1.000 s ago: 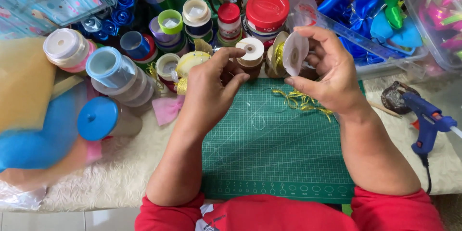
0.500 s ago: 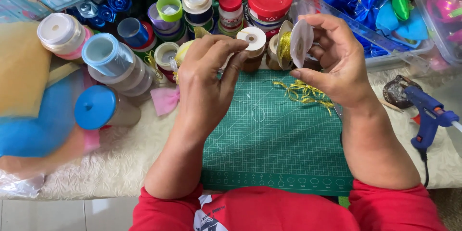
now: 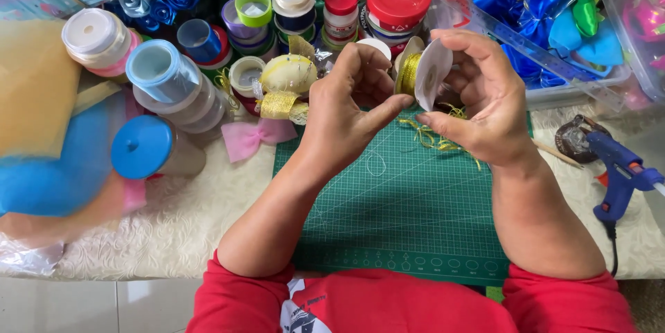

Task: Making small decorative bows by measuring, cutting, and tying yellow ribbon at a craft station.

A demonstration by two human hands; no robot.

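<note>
My right hand [image 3: 485, 97] holds a small white spool of gold ribbon [image 3: 419, 73] upright above the far edge of a green cutting mat [image 3: 402, 215]. My left hand [image 3: 346, 108] is beside it, fingers curled and pinching at the gold strand coming off the spool. Loose gold ribbon scraps [image 3: 436, 135] lie on the mat just below both hands.
Several ribbon rolls and lidded jars [image 3: 166, 83] crowd the back and left of the table. A pink bow [image 3: 253, 137] and a gold-trimmed ornament [image 3: 287, 80] sit left of the mat. A blue glue gun [image 3: 620, 170] lies at the right. Bins of bows [image 3: 554, 21] stand behind.
Both hands have come a little nearer to me over the mat. The left hand's fingers have closed in on the spool's ribbon.
</note>
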